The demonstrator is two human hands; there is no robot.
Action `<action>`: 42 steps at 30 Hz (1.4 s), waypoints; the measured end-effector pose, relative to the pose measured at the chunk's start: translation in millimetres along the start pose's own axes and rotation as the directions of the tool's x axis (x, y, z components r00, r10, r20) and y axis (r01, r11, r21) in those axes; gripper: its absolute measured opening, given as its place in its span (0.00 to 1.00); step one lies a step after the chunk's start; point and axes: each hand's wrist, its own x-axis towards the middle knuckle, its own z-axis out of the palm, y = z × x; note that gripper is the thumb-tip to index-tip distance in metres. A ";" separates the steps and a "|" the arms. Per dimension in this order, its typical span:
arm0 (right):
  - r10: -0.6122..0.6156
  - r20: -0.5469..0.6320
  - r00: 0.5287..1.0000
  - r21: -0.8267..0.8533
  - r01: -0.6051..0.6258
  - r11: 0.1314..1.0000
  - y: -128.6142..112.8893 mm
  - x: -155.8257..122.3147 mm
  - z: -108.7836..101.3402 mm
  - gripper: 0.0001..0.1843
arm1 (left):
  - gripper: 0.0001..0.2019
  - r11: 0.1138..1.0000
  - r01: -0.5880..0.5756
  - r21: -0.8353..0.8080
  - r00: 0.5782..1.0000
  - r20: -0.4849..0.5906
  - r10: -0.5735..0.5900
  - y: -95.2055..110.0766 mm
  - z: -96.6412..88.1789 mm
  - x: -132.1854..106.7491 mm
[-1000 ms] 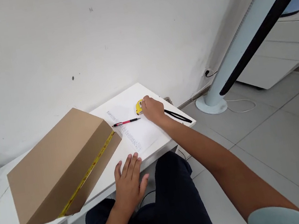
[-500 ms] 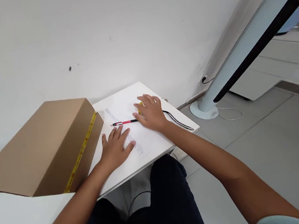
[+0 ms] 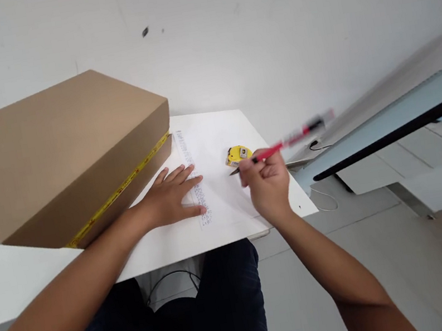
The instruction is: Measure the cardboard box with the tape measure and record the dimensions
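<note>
My right hand (image 3: 267, 185) pinches a red and black pen (image 3: 271, 149), its tip pointing left over the paper and its far end blurred. Flat on the sheet of paper (image 3: 222, 202) lies my left hand (image 3: 175, 195), fingers spread, partly covering a column of handwritten figures. A yellow tape measure (image 3: 238, 154) rests just beyond the pen tip, touched by neither hand. Left of the paper stands a brown cardboard box (image 3: 72, 139) with yellow tape (image 3: 119, 191) along its side; my left forearm passes close in front of it.
The white table (image 3: 155, 255) ends at the right, past my right hand. A white wall (image 3: 224, 35) rises behind it. A pale blue tower-shaped appliance (image 3: 392, 125) stands on the floor at right, near white drawers (image 3: 405, 154).
My right hand has picked up the pen from the paper and moved off the tape measure, which now shows. The left hand stays flat. The view has shifted.
</note>
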 end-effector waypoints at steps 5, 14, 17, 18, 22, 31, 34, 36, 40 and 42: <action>0.088 0.539 0.838 0.124 -0.182 0.975 6.2 -34.7 7.1 0.15 | 0.42 0.998 -0.039 -0.043 0.999 -0.035 0.038 -9.6 0.4 -0.6; 0.120 0.755 0.645 -0.150 -0.008 0.989 -1.2 -31.9 5.1 0.27 | 0.52 0.999 -0.046 -0.020 0.995 0.085 0.048 -5.7 -5.5 -1.8; 0.181 0.725 0.665 -0.227 -0.018 0.974 -1.7 -37.0 6.9 0.28 | 0.53 0.999 -0.047 0.011 0.995 0.094 0.046 -4.4 -5.4 -1.9; 0.186 0.721 0.667 -0.239 -0.012 0.971 -1.5 -38.7 7.3 0.28 | 0.53 0.999 -0.049 0.019 0.995 0.091 0.047 -4.3 -4.9 -2.1; 0.184 0.712 0.677 -0.261 0.012 0.965 -0.6 -42.3 8.4 0.28 | 0.51 0.999 -0.047 0.015 0.995 0.093 0.046 -4.7 -3.3 -3.8; 0.196 0.728 0.657 -0.247 -0.015 0.969 -4.2 -40.5 10.6 0.28 | 0.54 0.998 -0.057 -0.011 0.996 0.073 0.058 -6.9 -1.7 -4.7; 0.172 0.725 0.667 -0.240 0.010 0.971 -2.4 -41.0 9.8 0.28 | 0.53 0.998 -0.055 -0.003 0.996 0.076 0.055 -7.4 -1.0 -3.9; 0.164 0.709 0.686 -0.256 0.034 0.966 -0.2 -41.0 8.9 0.29 | 0.54 0.999 -0.054 -0.006 0.996 0.077 0.055 -7.4 -1.0 -3.8; 0.170 0.708 0.685 -0.273 0.044 0.961 1.6 -39.8 8.0 0.29 | 0.53 0.998 -0.059 -0.001 0.996 0.068 0.059 -7.0 -1.7 -4.4; 0.169 0.729 0.664 -0.261 0.041 0.965 0.2 -39.2 8.5 0.29 | 0.52 0.998 -0.058 0.007 0.996 0.069 0.057 -6.7 -2.4 -4.6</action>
